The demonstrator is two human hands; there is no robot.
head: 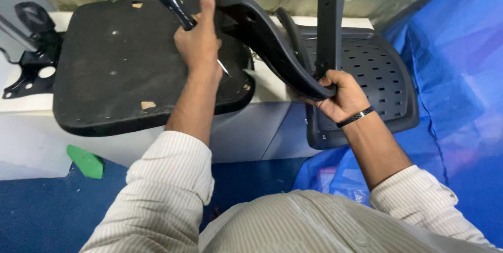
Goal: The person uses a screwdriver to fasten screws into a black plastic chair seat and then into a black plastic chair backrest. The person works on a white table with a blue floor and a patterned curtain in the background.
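Observation:
My left hand (200, 40) grips a screwdriver (173, 2) by its glossy black handle, thumb stretched up along a black plastic chair armrest (267, 38); the thin metal shaft pokes out below my palm. My right hand (340, 94) clasps the curved lower end of that armrest, a black band on the wrist. The armrest arches between both hands, above the gap between the two chair parts on the white table (262, 127).
A black padded seat base (126, 69) lies on the table at left. A perforated black plastic shell (377, 74) hangs over the table edge at right. A black metal bracket (31, 59) sits far left. Blue sheeting (461, 74) covers the right; a green piece (86, 161) lies below.

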